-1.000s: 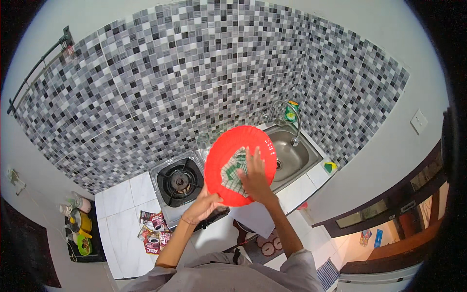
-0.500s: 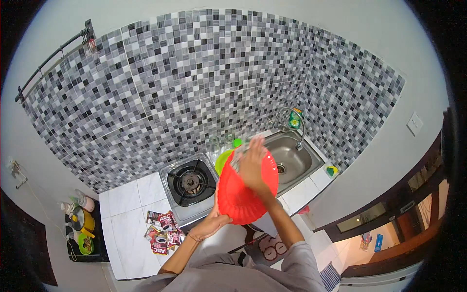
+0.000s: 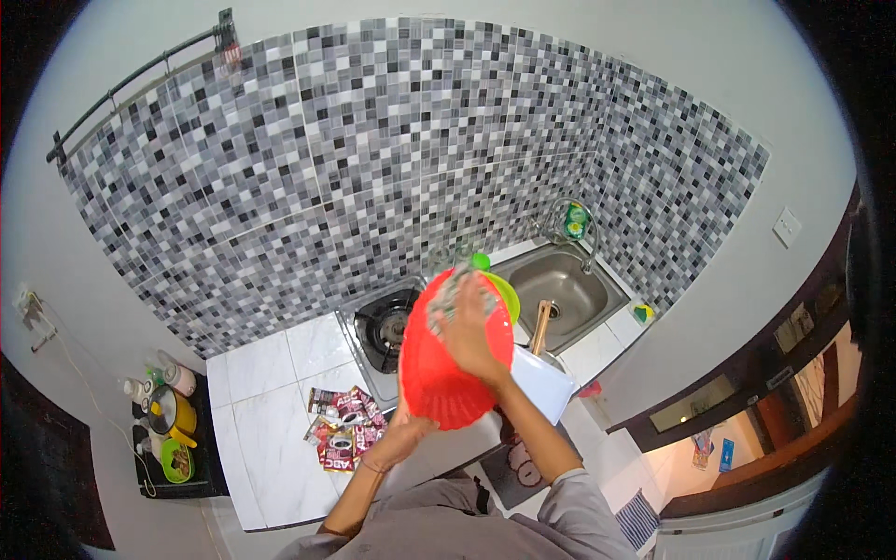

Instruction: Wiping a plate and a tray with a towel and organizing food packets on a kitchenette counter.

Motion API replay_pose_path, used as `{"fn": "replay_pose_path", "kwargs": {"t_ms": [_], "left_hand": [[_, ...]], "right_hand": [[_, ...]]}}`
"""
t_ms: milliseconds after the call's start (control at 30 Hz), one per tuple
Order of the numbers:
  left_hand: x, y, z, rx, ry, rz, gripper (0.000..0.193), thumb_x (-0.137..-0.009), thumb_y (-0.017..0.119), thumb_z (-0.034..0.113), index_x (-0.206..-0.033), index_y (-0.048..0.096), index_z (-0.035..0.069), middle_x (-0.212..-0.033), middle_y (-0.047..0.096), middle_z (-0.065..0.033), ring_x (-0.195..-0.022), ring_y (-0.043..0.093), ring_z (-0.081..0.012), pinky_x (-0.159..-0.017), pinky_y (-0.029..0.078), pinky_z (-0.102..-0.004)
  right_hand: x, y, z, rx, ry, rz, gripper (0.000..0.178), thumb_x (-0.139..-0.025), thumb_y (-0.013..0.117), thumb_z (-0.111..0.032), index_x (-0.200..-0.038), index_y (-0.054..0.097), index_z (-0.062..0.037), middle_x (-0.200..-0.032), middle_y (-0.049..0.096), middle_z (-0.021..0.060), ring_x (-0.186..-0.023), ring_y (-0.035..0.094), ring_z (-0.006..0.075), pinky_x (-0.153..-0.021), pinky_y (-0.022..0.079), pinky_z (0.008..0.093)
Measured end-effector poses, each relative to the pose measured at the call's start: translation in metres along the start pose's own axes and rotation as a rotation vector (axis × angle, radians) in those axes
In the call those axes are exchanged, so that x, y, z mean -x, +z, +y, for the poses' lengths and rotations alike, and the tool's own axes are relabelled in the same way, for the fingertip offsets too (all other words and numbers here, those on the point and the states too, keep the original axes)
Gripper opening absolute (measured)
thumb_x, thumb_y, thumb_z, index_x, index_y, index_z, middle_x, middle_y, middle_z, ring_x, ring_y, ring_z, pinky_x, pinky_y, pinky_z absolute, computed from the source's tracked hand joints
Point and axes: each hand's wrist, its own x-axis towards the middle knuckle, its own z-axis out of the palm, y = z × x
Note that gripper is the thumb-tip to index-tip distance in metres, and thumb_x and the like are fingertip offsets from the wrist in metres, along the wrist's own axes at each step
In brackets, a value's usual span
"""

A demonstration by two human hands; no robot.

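Seen from my remote station: the left hand grasped the near rim of a tilted red dish over the counter's front edge; the right hand lay against a cloth inside, its finger closure too blurred to tell. Wiping well, I judged, required overlapping strokes into the flutes. Dish: glossy, plastic-looking; cloth: thin, pale green-grey.
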Motion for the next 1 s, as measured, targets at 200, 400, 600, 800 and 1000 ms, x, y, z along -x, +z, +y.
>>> {"fn": "replay_pose_path", "kwargs": {"t_ms": [200,400,600,800,1000], "left_hand": [[0.043,-0.075,0.020,0.169,0.098,0.083,0.088,-0.082,0.047,-0.023,-0.159,0.023,0.014,-0.150,0.046,-0.0110,-0.133,0.053,-0.0266,-0.105,0.050,-0.0369],[0.096,-0.088,0.008,-0.178,0.001,0.065,0.091,-0.085,0.059,-0.013,-0.161,0.017,0.013,-0.146,0.049,-0.0055,-0.126,0.053,-0.0170,-0.097,0.050,-0.0334],[0.122,-0.118,-0.006,-0.111,-0.139,0.135,0.074,-0.085,0.060,-0.014,-0.151,0.032,0.007,-0.134,0.056,-0.0063,-0.119,0.056,-0.0167,-0.098,0.051,-0.0344],[0.157,-0.135,0.014,-0.029,-0.157,0.102,0.089,-0.084,0.059,-0.014,-0.159,0.021,0.016,-0.134,0.057,-0.0059,-0.103,0.064,-0.0164,-0.087,0.056,-0.0356],[0.169,-0.144,0.034,-0.681,0.084,-0.174,0.111,-0.071,0.059,-0.020,-0.164,0.013,0.021,-0.167,0.016,-0.0076,-0.152,0.024,-0.0239,-0.111,0.041,-0.0344]], "right_hand": [[0.090,-0.021,-0.074,-0.057,-0.404,-0.657,0.086,-0.096,0.061,-0.025,-0.161,0.011,0.0031,-0.168,0.006,0.0261,-0.157,0.008,0.0384,-0.125,0.010,0.0554],[0.077,-0.019,-0.053,0.245,-0.113,-0.285,0.084,-0.099,0.055,-0.028,-0.161,0.007,0.0035,-0.168,-0.001,0.0263,-0.157,0.000,0.0385,-0.125,0.004,0.0569],[0.097,0.033,-0.150,-0.062,-0.188,-0.350,0.097,-0.093,0.063,-0.027,-0.159,0.002,0.0089,-0.165,-0.005,0.0338,-0.156,-0.006,0.0441,-0.125,0.003,0.0539],[0.071,0.011,-0.132,-0.056,-0.283,-0.244,0.113,-0.078,0.079,-0.017,-0.163,0.006,-0.0040,-0.170,0.005,0.0205,-0.158,0.003,0.0363,-0.126,0.005,0.0533],[0.069,-0.017,-0.131,0.006,-0.518,-0.433,0.038,-0.076,0.073,-0.012,-0.112,0.060,-0.0068,-0.097,0.067,0.0131,-0.094,0.066,0.0374,-0.083,0.052,0.0463]]}}
